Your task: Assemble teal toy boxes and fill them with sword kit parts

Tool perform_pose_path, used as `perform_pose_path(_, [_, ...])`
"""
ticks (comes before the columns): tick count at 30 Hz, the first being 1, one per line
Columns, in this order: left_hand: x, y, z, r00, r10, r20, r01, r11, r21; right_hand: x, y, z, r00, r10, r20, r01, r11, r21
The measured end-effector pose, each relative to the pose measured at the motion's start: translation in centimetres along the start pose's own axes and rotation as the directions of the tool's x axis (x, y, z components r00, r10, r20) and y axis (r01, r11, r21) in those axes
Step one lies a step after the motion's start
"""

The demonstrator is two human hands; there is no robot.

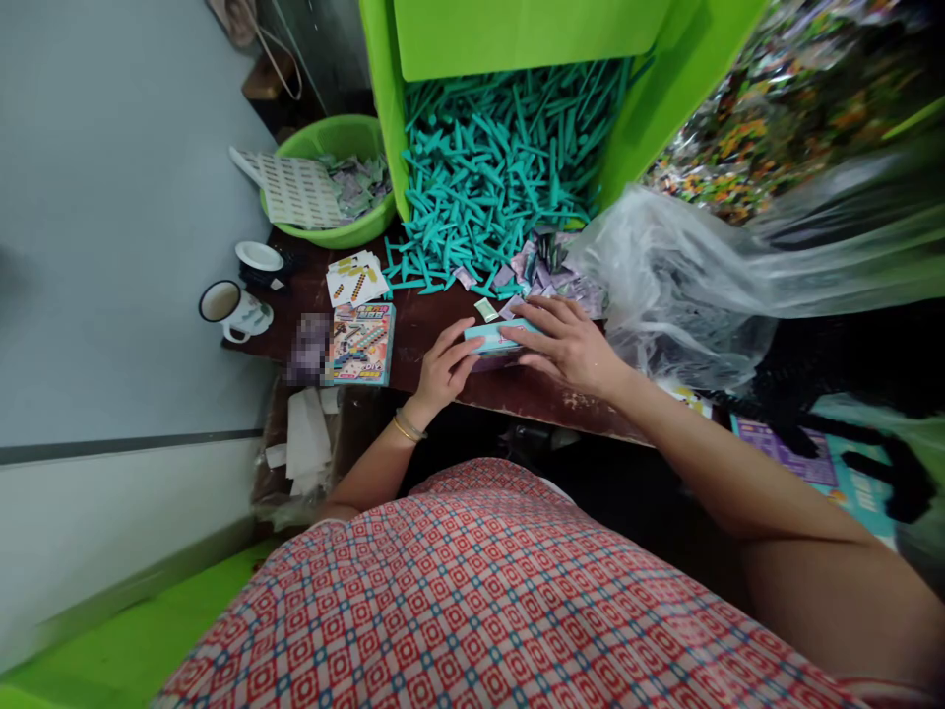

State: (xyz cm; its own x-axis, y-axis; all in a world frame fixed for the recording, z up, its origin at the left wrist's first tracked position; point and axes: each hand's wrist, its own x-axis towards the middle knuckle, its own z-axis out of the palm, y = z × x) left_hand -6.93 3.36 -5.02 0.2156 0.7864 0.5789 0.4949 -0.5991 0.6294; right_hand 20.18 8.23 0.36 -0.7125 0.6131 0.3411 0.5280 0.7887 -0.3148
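A small light-blue box [493,341] is held between my two hands over the front of the dark red table [424,340]. My left hand [444,370] grips its left end, thumb below and fingers on top. My right hand [565,345] closes over the right end, its fingers laid across the upper face. Just behind the box lie a small green-white packet [486,310] and several purple packets [576,286]. To the left, a printed box [361,345] with colourful pictures lies flat, and a stack of white printed cards [357,279] is behind it.
A green bin [391,108] spills turquoise plastic hammer-like sticks [502,187] onto the table. Back left stands a green basket [325,236] with packets and a printed sheet. An enamel mug [247,317] sits at the left edge. Clear plastic wrap [664,286] bunches at the right.
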Motion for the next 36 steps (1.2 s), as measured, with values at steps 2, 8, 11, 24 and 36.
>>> perform_pose_path(2, [0.0,-0.6,0.3,1.0,0.023,0.001,-0.023,0.999,0.022,0.1,0.2,0.6,0.999,0.017,-0.04,-0.015,0.999,0.037])
perform_pose_path(8, [-1.1,-2.5,2.1,0.938,-0.344,0.033,0.345,0.934,-0.092,1.5,-0.7,2.4,0.946,0.201,-0.255,-0.113,0.941,0.32])
perform_pose_path(11, [-1.7,-1.1,-0.2,0.898,-0.429,0.102,0.439,0.891,-0.117,0.8,-2.4,2.5,0.903,0.326,-0.278,-0.164,0.862,0.479])
perform_pose_path(24, [-0.7,2.0,-12.1,0.761,-0.634,-0.14,0.468,0.387,0.795,-21.8,3.1,-3.1,0.307,0.787,-0.536,-0.883,0.445,0.148])
perform_pose_path(36, [2.2,0.7,-0.1,0.855,-0.466,0.23,0.226,0.732,0.643,-36.7,3.4,-7.0,0.223,0.939,-0.26,-0.939,0.136,-0.315])
